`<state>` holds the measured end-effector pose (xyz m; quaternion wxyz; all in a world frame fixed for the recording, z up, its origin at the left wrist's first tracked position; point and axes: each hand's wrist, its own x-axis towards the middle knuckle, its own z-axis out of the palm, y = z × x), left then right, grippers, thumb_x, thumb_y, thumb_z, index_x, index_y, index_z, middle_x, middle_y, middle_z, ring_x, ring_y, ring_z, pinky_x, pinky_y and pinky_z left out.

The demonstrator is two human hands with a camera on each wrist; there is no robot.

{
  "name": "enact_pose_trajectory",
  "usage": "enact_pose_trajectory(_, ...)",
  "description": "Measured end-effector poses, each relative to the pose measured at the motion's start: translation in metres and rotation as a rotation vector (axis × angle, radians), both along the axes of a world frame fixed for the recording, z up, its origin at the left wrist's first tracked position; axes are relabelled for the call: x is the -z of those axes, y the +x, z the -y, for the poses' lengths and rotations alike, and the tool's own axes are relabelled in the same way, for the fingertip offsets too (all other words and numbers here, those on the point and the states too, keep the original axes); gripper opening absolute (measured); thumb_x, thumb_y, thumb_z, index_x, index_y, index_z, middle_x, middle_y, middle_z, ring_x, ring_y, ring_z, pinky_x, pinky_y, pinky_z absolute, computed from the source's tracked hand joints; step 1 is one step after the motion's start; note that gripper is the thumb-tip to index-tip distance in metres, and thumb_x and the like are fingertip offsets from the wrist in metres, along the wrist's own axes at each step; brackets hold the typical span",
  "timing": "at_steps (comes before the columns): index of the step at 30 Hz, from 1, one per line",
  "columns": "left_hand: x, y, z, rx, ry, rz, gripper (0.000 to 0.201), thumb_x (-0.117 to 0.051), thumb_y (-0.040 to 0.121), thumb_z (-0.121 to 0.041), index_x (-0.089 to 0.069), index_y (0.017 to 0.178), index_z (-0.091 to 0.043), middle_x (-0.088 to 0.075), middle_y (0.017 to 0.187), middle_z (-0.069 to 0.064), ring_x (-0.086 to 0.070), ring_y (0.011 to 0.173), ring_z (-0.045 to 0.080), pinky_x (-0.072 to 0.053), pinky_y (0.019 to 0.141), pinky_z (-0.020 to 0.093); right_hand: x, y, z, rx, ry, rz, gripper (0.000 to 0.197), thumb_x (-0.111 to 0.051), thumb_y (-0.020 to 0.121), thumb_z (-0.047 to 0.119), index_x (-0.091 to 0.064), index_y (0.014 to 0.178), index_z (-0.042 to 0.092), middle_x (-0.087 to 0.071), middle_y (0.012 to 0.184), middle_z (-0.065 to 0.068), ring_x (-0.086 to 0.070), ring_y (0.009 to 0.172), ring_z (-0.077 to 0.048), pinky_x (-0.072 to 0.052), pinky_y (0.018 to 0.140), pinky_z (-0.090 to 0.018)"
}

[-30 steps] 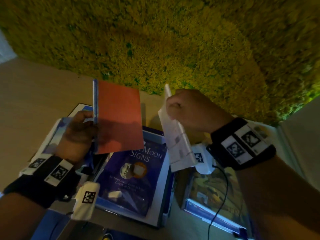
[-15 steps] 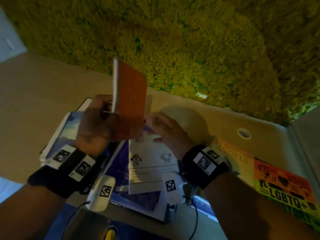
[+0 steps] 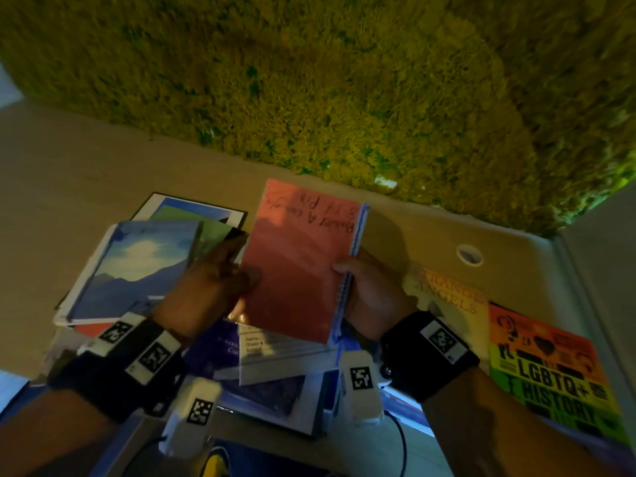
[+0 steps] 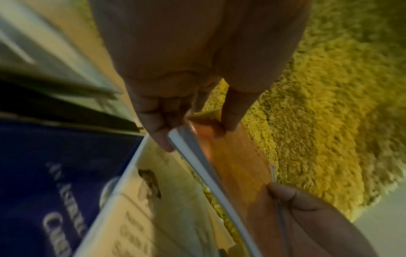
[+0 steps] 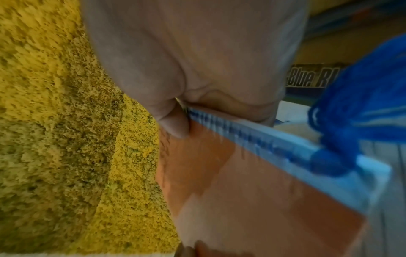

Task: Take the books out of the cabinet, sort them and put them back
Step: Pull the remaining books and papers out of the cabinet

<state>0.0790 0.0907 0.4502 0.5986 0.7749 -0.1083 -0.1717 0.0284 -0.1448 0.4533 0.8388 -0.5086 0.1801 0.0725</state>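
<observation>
A red spiral notebook (image 3: 296,266) with handwriting on its cover hangs tilted above the book pile, held from both sides. My left hand (image 3: 241,280) pinches its left edge, thumb on the cover (image 4: 237,165) and fingers underneath. My right hand (image 3: 351,280) grips the spiral edge (image 5: 241,139), thumb on the cover. Below the notebook a white booklet (image 3: 275,356) lies on a dark blue book (image 3: 268,397). A blue sky-and-mountain book (image 3: 137,266) tops a stack at the left.
Two books lie at the right, a pale one titled Strange Angels (image 3: 451,297) and a rainbow LGBTQ+ History (image 3: 550,366). All rest on a pale wooden surface (image 3: 69,166) with a round hole (image 3: 469,254). A shaggy green rug (image 3: 344,80) lies beyond it.
The right hand has let go of the white booklet, which now lies on the dark blue book, and has taken the notebook's spiral edge. The notebook has turned from upright to cover-up.
</observation>
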Motion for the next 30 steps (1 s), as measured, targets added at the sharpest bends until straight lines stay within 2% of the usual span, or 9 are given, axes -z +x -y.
enact_pose_trajectory(4, -0.008, 0.005, -0.008, 0.101, 0.024, -0.031, 0.05, -0.057, 0.095, -0.006, -0.059, 0.122, -0.048, -0.069, 0.098, 0.018, -0.064, 0.079, 0.046, -0.052, 0.073, 0.062, -0.001, -0.002, 0.004, -0.046, -0.057, -0.042, 0.05, -0.069, 0.09, 0.034, -0.064, 0.135, 0.011, -0.064, 0.131, -0.024, -0.061, 0.117, -0.042, -0.043, 0.11, -0.06)
enact_pose_trajectory(9, -0.019, 0.04, -0.008, 0.084, 0.172, -0.02, 0.006, -0.067, 0.092, -0.031, -0.07, 0.097, -0.031, -0.067, 0.081, -0.004, -0.06, 0.07, 0.018, -0.054, 0.064, 0.03, -0.021, -0.002, 0.039, -0.02, 0.076, 0.025, 0.058, -0.048, 0.089, 0.067, -0.064, 0.115, 0.018, -0.071, 0.089, -0.015, -0.069, 0.072, -0.028, -0.054, 0.071, -0.039)
enact_pose_trajectory(11, -0.041, 0.057, 0.001, 0.207, 0.444, 0.215, 0.013, -0.061, 0.096, -0.025, -0.07, 0.104, -0.029, -0.067, 0.09, -0.005, -0.065, 0.086, 0.017, -0.055, 0.078, 0.03, -0.026, -0.002, 0.039, -0.183, -0.04, 0.007, 0.06, -0.048, 0.085, 0.068, -0.065, 0.12, 0.022, -0.069, 0.092, -0.015, -0.071, 0.072, -0.029, -0.056, 0.067, -0.04)
enact_pose_trajectory(15, -0.079, 0.064, 0.037, 0.526, 0.961, 0.829, 0.054, -0.046, 0.089, -0.02, -0.052, 0.123, -0.062, -0.062, 0.118, -0.009, -0.051, 0.12, 0.025, -0.028, 0.111, 0.058, -0.023, -0.007, 0.017, -0.517, -0.411, -0.074, 0.042, -0.06, 0.093, 0.055, -0.066, 0.126, 0.03, -0.073, 0.101, -0.005, -0.071, 0.089, -0.03, -0.061, 0.069, -0.041)
enact_pose_trajectory(19, -0.067, 0.03, 0.058, 0.456, 0.942, 1.103, 0.056, -0.061, 0.082, -0.038, -0.051, 0.136, -0.046, -0.041, 0.151, 0.004, -0.034, 0.141, 0.035, -0.022, 0.11, 0.07, -0.021, -0.013, 0.014, -0.546, -0.577, -0.187, 0.028, -0.07, 0.094, 0.033, -0.063, 0.121, 0.033, -0.072, 0.118, -0.002, -0.071, 0.107, -0.028, -0.062, 0.087, -0.051)
enact_pose_trajectory(22, -0.049, 0.026, 0.03, 0.336, 0.941, 0.731, 0.062, -0.049, 0.091, -0.052, -0.033, 0.15, -0.039, -0.037, 0.153, 0.008, -0.038, 0.14, 0.032, -0.036, 0.107, 0.047, -0.018, -0.026, 0.027, -0.748, -0.917, -0.261, 0.031, -0.064, 0.097, 0.047, -0.065, 0.091, 0.016, -0.07, 0.089, -0.005, -0.071, 0.081, -0.022, -0.066, 0.076, -0.044)
enact_pose_trajectory(25, -0.018, 0.01, 0.0, 0.438, 0.888, 0.325, 0.056, -0.05, 0.095, -0.053, -0.034, 0.145, -0.035, -0.062, 0.126, 0.002, -0.064, 0.099, 0.015, -0.049, 0.072, 0.02, -0.014, -0.031, 0.033, -0.732, -1.022, -0.274, 0.054, -0.058, 0.099, 0.053, -0.055, 0.068, 0.008, -0.056, 0.055, -0.004, -0.062, 0.052, -0.022, -0.066, 0.065, -0.042)
enact_pose_trajectory(27, 0.001, 0.0, -0.005, 0.38, 0.728, 0.194, 0.055, -0.054, 0.092, -0.053, -0.033, 0.14, -0.04, -0.068, 0.1, -0.003, -0.064, 0.079, 0.008, -0.046, 0.062, 0.016, -0.012, -0.029, 0.025, -0.719, -0.986, -0.279, 0.037, -0.06, 0.099, 0.049, -0.059, 0.077, 0.021, -0.068, 0.07, 0.0, -0.071, 0.066, -0.02, -0.066, 0.07, -0.044)
enact_pose_trajectory(30, 0.019, -0.003, -0.006, 0.286, 0.534, 0.133, 0.059, -0.063, 0.086, -0.055, -0.038, 0.138, -0.04, -0.068, 0.089, -0.004, -0.068, 0.083, 0.018, -0.055, 0.075, 0.037, -0.005, -0.024, 0.014, -0.671, -0.853, -0.315, 0.033, -0.064, 0.098, 0.042, -0.061, 0.126, 0.024, -0.07, 0.124, -0.003, -0.072, 0.105, -0.025, -0.064, 0.083, -0.046)
